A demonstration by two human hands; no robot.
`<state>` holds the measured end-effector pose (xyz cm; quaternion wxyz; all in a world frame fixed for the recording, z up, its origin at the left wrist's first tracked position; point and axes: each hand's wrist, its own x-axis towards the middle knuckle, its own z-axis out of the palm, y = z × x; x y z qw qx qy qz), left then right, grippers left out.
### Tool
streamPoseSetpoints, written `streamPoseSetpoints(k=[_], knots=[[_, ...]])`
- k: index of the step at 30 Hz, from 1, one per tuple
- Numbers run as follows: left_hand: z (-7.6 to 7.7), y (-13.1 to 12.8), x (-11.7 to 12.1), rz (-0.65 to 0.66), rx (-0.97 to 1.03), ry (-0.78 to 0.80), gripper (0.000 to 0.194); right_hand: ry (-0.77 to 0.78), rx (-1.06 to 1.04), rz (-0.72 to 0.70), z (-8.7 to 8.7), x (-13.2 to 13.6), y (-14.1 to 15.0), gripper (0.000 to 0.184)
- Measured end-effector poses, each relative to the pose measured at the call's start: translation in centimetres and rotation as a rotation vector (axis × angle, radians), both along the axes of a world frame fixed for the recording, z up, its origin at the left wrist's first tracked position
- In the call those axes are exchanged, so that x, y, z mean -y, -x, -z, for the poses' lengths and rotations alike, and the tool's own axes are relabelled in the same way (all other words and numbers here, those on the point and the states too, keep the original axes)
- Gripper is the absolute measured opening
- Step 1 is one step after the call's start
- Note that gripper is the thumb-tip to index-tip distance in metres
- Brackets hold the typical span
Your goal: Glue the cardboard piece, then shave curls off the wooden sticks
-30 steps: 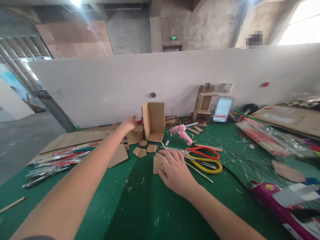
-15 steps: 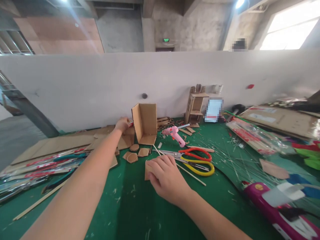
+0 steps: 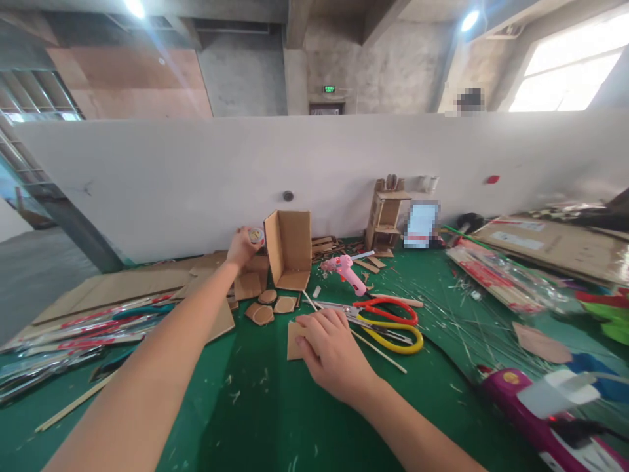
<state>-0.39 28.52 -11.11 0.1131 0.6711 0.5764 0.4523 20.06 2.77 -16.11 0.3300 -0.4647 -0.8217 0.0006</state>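
At the back left, my left hand (image 3: pixel 242 246) is closed around a small round object (image 3: pixel 256 235) with a pale, yellowish face and a reddish-white side; its exact kind is unclear. It is just left of an upright cardboard box form (image 3: pixel 293 246) with an open front. My right hand (image 3: pixel 330 347) lies low over the table, fingers curled on a small cardboard piece (image 3: pixel 293 342) that it partly covers. Beyond the left forearm are small cut cardboard pieces (image 3: pixel 259 313). Scissors with red and yellow handles (image 3: pixel 393 341) lie right of my right hand.
A pink glue gun (image 3: pixel 348 272) rests behind the scissors. A small cardboard shelf (image 3: pixel 387 213) and a blurred lit screen (image 3: pixel 420 224) stand at the back. Packaged sticks (image 3: pixel 93 328) lie left, and a purple power strip (image 3: pixel 521 400) is at right. A wooden stick (image 3: pixel 378 352) crosses the table.
My left hand has lifted slightly, bringing the round object more into view above the cardboard. My right hand stays on the cardboard piece. The camera view has tilted up a little.
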Motion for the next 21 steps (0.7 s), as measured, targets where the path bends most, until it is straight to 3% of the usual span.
streamPoseSetpoints(k=[3,6,7,9,12,15,17,21], knots=[[-2.0,1.8,1.9,-0.04,0.171,-0.003,0.045,-0.009,-0.016,0.005,0.1,-0.2,-0.1,0.024],[-4.0,3.5,7.0,0.032,0.306,0.027,0.038,-0.063,-0.069,0.025,-0.2,-0.1,-0.2,0.035],[-4.5,3.7,9.3,0.102,0.35,0.051,0.034,-0.08,-0.106,0.035,-0.4,0.0,-0.1,0.04],[-5.4,3.4,14.4,0.391,0.58,0.18,0.032,-0.056,-0.22,0.016,-0.9,0.5,0.2,0.054],[-6.1,1.4,21.6,0.576,0.655,0.391,0.03,0.162,-0.496,-0.142,-1.7,1.4,1.1,0.077],[-6.2,-0.7,26.1,0.687,0.662,0.539,0.027,0.434,-0.773,-0.301,-2.4,2.2,2.2,0.09],[-6.1,-1.3,27.4,0.733,0.679,0.608,0.027,0.573,-0.829,-0.392,-2.8,2.5,2.8,0.085],[-5.7,-0.4,27.1,0.732,0.719,0.672,0.029,0.713,-0.666,-0.493,-3.5,2.5,2.7,0.032]])
